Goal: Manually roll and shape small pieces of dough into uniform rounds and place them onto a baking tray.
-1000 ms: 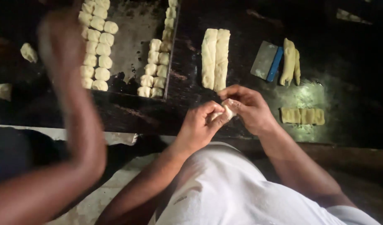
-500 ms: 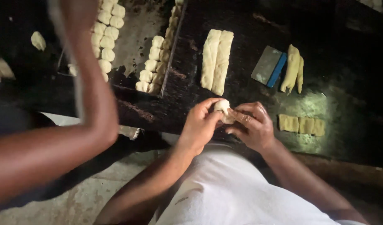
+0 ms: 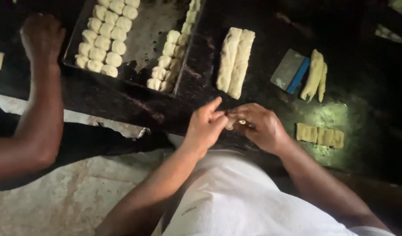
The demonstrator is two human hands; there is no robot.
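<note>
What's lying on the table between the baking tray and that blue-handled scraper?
In the head view, two long dough logs lie side by side on the dark table, between the tray of dough pieces and the scraper.

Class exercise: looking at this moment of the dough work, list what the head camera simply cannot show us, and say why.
- Dough piece: mostly hidden between left hand and right hand.
- Baking tray: far end cut off by the top edge.
- Another person's hand: closed, so its contents are hidden.

Left hand (image 3: 207,124) and right hand (image 3: 262,126) pinch a small dough piece (image 3: 230,124) together above the dark tabletop (image 3: 367,78). Dough strips (image 3: 235,62) at 12 o'clock; tray (image 3: 144,43) of dough pieces at 10 o'clock.
</note>
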